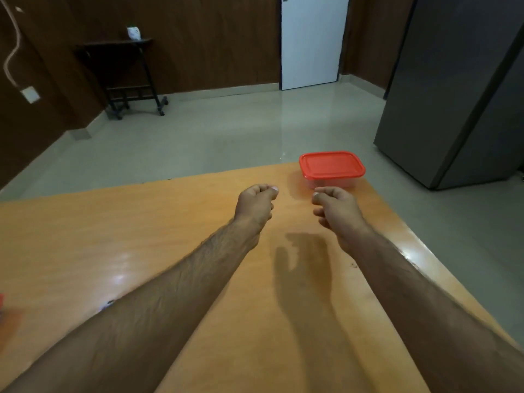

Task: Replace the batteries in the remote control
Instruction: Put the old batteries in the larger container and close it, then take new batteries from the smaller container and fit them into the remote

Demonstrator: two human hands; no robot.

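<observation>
Both my arms stretch forward over an orange wooden table. My left hand hovers above the table with its fingers curled in and nothing visible in it. A little to its right, my right hand hangs the same way, fingers curled, holding nothing that I can see. A clear plastic box with a red lid stands closed at the table's far edge, just beyond my right hand. No remote control and no batteries are in view.
The table's right edge runs diagonally close to my right arm. A grey refrigerator stands at the right. A dark trolley and a white door are across the room. Something red peeks in at the left edge.
</observation>
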